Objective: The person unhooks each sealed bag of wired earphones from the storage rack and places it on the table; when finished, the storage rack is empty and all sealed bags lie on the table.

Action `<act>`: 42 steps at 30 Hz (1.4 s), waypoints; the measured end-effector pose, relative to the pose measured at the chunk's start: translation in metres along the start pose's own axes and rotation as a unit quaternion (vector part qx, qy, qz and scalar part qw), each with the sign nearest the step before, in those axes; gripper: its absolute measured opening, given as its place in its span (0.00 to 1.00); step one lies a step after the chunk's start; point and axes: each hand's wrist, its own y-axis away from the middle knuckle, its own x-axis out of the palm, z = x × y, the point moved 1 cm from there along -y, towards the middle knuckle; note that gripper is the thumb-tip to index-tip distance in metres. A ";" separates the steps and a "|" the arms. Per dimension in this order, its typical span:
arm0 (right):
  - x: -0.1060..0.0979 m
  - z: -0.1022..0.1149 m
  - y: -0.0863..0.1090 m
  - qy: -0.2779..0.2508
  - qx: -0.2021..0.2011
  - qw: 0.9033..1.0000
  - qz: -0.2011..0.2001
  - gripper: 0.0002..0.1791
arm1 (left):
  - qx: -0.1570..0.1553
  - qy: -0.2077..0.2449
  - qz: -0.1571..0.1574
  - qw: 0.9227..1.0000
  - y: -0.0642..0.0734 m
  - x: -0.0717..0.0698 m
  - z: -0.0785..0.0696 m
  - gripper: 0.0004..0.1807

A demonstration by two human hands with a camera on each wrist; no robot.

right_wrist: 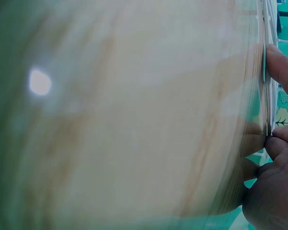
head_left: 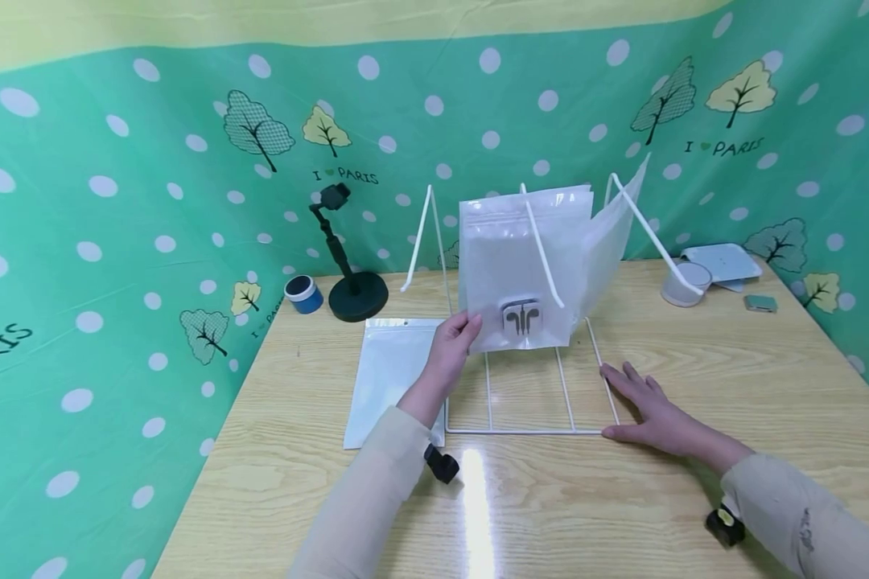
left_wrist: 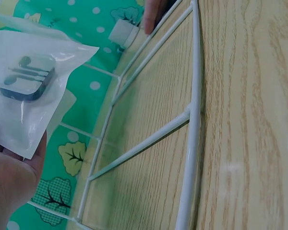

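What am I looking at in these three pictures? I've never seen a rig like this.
There's no robot: a person works bare-handed. The widest picture comes from a head camera, looking forward and down; the others come from cameras worn on each wrist. The left hand holds a translucent zip bag, with cased earphones showing through. The right hand touches the base of a white wire rack. The wooden table also holds a flat pouch, a blue jar and a black stand.
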 end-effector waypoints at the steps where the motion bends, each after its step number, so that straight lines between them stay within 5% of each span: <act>1: 0.000 0.000 0.000 0.000 0.000 1.000 0.000 0.54 | 0.000 0.006 -0.001 1.000 0.001 0.000 0.000 0.20; 27: 0.001 -0.003 0.001 0.000 -0.002 1.000 -0.002 0.54 | -0.006 0.075 0.013 0.997 0.046 0.011 -0.001 0.20; 42: 0.000 -0.001 0.001 0.000 -0.017 1.000 -0.005 0.53 | -0.006 0.081 0.045 0.996 0.074 0.003 -0.001 0.20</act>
